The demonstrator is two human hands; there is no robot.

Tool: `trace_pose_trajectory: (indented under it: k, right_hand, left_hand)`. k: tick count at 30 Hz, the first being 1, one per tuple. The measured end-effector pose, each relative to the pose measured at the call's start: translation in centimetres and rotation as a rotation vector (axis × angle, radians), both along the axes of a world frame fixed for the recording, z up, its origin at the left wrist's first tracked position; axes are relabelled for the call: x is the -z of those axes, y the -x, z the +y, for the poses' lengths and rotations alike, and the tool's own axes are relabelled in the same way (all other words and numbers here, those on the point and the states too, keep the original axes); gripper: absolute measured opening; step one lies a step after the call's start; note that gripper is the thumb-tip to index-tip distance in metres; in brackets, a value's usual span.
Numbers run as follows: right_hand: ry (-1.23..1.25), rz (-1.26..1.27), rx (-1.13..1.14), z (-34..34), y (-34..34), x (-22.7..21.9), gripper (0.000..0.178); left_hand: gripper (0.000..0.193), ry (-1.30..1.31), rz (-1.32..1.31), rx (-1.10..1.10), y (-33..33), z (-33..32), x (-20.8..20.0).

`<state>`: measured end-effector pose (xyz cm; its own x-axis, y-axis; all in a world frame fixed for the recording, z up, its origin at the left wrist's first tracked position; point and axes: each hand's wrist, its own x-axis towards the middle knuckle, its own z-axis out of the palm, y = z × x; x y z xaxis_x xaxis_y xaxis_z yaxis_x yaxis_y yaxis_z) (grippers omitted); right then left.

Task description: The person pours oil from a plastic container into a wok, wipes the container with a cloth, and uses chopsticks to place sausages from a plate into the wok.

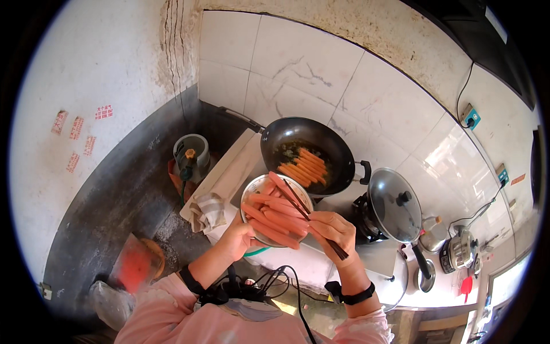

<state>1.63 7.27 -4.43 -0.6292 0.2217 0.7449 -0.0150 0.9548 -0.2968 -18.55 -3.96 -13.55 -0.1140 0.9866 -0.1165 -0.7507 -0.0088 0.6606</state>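
Observation:
My left hand (236, 236) grips the rim of a patterned bowl (245, 198) heaped with long pink sausages (269, 221). In my right hand (334, 230) is a pair of dark chopsticks (298, 200), their tips over the sausages; whether they pinch one I cannot tell. Just beyond the bowl sits a black wok (332, 137) with dark oil in it. Several orange-brown sausages (306, 169) lie side by side in the oil. The bowl is held close to the wok's near edge.
A lidded pan (394, 203) stands on the stove to the right, with a small pot (424, 279) and an electric cooker (460, 250) farther along. A gas cylinder (192, 155) stands on the floor at left. A striped cloth (207, 212) lies on the counter's left edge.

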Motion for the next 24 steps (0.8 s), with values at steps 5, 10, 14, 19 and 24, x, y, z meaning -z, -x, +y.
trace_pose_trajectory:
  k: [5, 10, 14, 19, 24]
  right_hand:
    - [0.148, 0.162, 0.142, 1.7, -0.8, 2.3, 0.018]
    - [0.264, 0.279, 0.257, 4.0, -1.0, 3.6, 0.008]
    - [0.685, 0.417, 0.285, 6.2, -1.1, 4.7, 0.01]
    - [0.986, 0.483, 0.198, 9.5, -0.9, 7.9, 0.017]
    - [0.78, 0.423, 0.305, 9.2, -1.2, 5.5, 0.016]
  left_hand:
    - [0.078, 0.029, 0.029, 0.003, 0.2, 0.6, -1.2]
    - [0.075, 0.054, 0.068, -0.058, -0.1, 1.4, -1.2]
    - [0.073, 0.074, 0.105, -0.094, -0.5, 1.7, -1.9]
    - [0.072, 0.083, 0.084, -0.11, -0.5, 1.6, -1.2]
    - [0.071, 0.056, 0.082, -0.101, 0.4, 0.9, -0.6]
